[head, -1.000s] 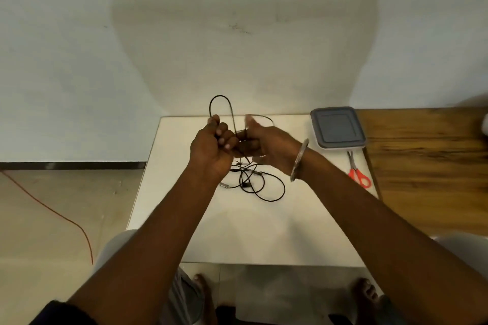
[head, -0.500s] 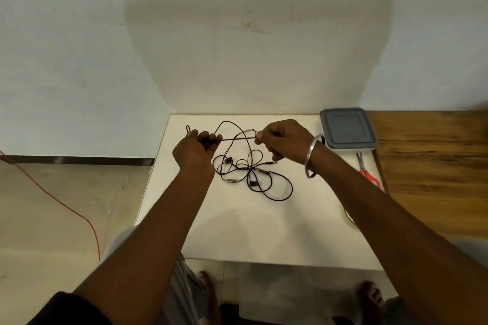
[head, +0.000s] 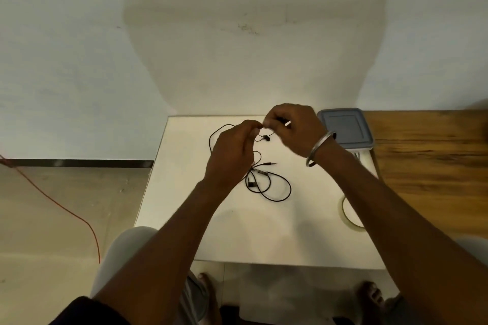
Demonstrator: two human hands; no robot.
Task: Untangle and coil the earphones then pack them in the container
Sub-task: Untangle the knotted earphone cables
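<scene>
Black tangled earphones (head: 266,182) lie in loops on the white table (head: 184,206), with part of the cable lifted between my hands. My left hand (head: 232,150) pinches the cable near its fingertips, above the tangle. Just to its right, my right hand (head: 293,129), with a metal bangle on the wrist, pinches the same cable; an earbud dangles below between the two hands. The grey square container (head: 346,126), lid on, stands at the table's far right corner behind my right wrist.
A roll of clear tape (head: 348,215) lies at the table's right side, partly under my right forearm. A wooden surface (head: 427,155) adjoins the table on the right. An orange cable (head: 66,208) runs over the floor on the left. My feet show below the table.
My hands, spread apart half a second ago with the cable stretched between them, have come close together at the table's far middle. The tangle lies lower on the table.
</scene>
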